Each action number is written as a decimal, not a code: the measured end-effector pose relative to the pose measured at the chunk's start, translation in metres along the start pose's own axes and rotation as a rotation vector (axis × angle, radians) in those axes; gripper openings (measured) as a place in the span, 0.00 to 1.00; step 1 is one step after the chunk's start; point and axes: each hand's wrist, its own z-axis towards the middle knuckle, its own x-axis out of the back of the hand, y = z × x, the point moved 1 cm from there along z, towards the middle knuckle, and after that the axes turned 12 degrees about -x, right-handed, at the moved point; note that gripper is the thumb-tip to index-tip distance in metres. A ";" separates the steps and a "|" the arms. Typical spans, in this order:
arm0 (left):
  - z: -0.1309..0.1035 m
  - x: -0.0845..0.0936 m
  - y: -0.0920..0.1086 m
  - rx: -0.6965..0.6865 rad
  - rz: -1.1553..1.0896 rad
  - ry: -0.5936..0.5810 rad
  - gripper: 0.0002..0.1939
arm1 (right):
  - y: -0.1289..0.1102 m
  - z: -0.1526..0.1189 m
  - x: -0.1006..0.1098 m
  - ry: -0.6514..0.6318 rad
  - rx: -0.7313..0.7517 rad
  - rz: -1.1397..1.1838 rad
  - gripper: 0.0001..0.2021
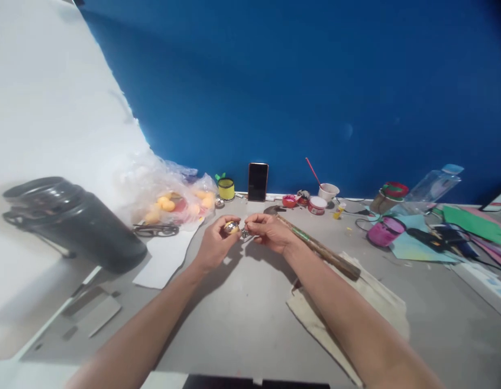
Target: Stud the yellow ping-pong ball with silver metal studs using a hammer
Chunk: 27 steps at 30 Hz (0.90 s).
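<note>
Above the middle of the grey table, my left hand (216, 243) is closed round a shiny gold ball (231, 228) with dark reflections, possibly a bell. Close beside it, my right hand (268, 232) pinches a small silvery metal piece (245, 233) that looks like a bit of chain. Whether the metal piece is joined to the ball cannot be made out. Under my right forearm lie a brown stick (339, 263) with a green stripe and a beige cloth (380, 294).
On the left stand a large black flask (75, 224) and a plastic bag (153, 183) with yellow balls, near glasses (157, 230) and white paper (165, 259). Against the blue wall leans a phone (258, 182). Rightward are a paper cup (328, 192), paint pots (317, 205) and a bottle (432, 186).
</note>
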 end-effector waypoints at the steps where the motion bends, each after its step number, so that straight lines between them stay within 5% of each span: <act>1: -0.001 0.000 -0.001 -0.014 -0.001 -0.004 0.19 | 0.001 0.000 0.000 -0.003 -0.009 -0.011 0.24; 6: -0.001 0.001 -0.002 -0.002 -0.049 -0.001 0.20 | 0.003 0.002 0.003 -0.003 -0.018 -0.046 0.23; 13: -0.003 -0.004 -0.003 0.068 -0.462 -0.053 0.27 | 0.002 0.002 0.005 -0.062 0.030 -0.006 0.23; 27: -0.005 -0.001 -0.004 0.055 -0.463 -0.065 0.23 | -0.006 -0.005 0.005 -0.056 0.058 0.025 0.23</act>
